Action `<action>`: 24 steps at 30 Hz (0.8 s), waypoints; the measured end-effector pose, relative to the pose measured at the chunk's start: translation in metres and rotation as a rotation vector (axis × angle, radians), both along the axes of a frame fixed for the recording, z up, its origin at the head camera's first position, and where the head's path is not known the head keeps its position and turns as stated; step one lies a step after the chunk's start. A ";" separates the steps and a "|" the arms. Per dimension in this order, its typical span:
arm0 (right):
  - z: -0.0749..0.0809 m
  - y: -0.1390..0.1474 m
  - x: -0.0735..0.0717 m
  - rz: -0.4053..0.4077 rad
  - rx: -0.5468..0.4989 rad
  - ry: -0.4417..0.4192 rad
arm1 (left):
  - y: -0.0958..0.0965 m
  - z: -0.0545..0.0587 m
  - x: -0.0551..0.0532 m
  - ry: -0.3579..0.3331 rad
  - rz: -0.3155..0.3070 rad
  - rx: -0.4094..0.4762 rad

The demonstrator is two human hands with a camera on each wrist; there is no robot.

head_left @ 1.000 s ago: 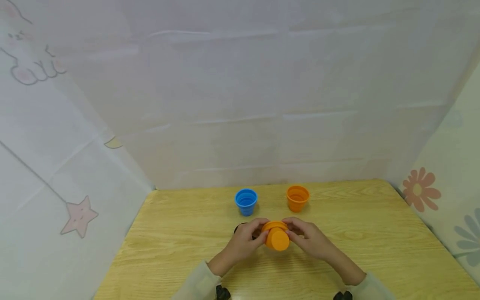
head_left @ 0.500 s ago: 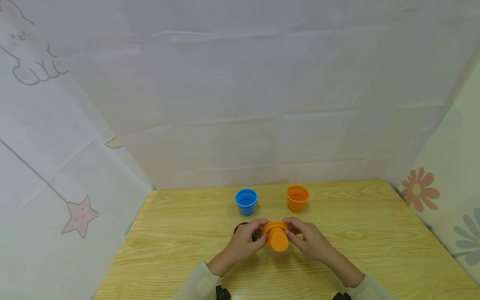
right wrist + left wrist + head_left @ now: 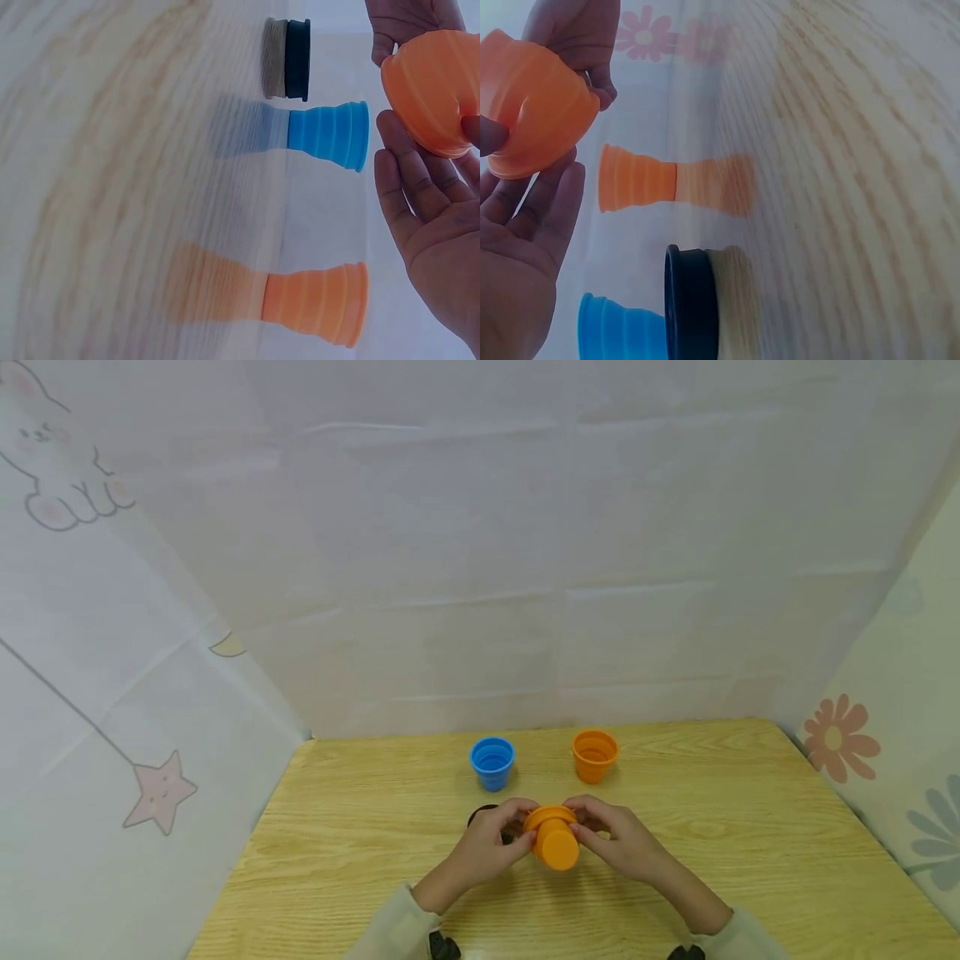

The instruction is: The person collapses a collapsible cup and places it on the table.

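Both hands hold an orange collapsible cup [image 3: 558, 845] above the table, its base tilted toward the person and its wall creased inward under a thumb in both wrist views. My left hand [image 3: 480, 850] pinches the cup's left side between thumb and fingers. On the opposite side, my right hand [image 3: 628, 843] grips it the same way. Its opening faces away and stays hidden in the head view. Just behind the left hand stands a low black round cup [image 3: 694, 304], mostly covered by that hand from above.
Toward the back of the wooden table [image 3: 337, 827], a blue collapsible cup [image 3: 492, 765] stands upright. To its right is a second orange cup [image 3: 596, 757], also upright. A pale cloth wall [image 3: 480, 568] rises behind the table.
The base of the held orange cup has shifted slightly down toward the person. Both hands keep nearly the same place and grip; the standing cups have not moved.
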State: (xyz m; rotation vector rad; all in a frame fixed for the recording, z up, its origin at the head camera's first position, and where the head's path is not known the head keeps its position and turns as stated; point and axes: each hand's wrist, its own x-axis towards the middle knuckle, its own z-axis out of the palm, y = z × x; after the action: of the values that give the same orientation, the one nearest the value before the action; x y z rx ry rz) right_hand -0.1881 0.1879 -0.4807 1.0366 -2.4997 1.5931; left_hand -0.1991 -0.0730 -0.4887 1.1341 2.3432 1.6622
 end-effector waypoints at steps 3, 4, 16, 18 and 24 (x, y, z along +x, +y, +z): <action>0.001 0.000 0.000 0.000 -0.006 -0.034 | 0.000 0.000 0.000 -0.062 -0.006 0.013; 0.001 0.000 0.000 0.001 -0.007 -0.044 | 0.001 0.000 0.000 -0.085 -0.005 0.015; -0.003 0.003 -0.003 0.035 -0.020 -0.193 | 0.001 0.002 0.003 -0.224 0.004 0.013; -0.004 0.004 -0.003 0.038 -0.019 -0.227 | 0.001 0.001 0.002 -0.238 0.005 0.014; -0.007 0.005 -0.003 0.068 -0.078 -0.354 | 0.000 0.001 0.001 -0.271 0.006 0.010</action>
State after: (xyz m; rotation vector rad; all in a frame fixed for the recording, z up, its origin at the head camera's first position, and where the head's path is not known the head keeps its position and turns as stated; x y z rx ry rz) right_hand -0.1915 0.1933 -0.4874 0.9085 -2.6056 2.0371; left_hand -0.1981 -0.0731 -0.4882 0.8414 2.1738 1.7080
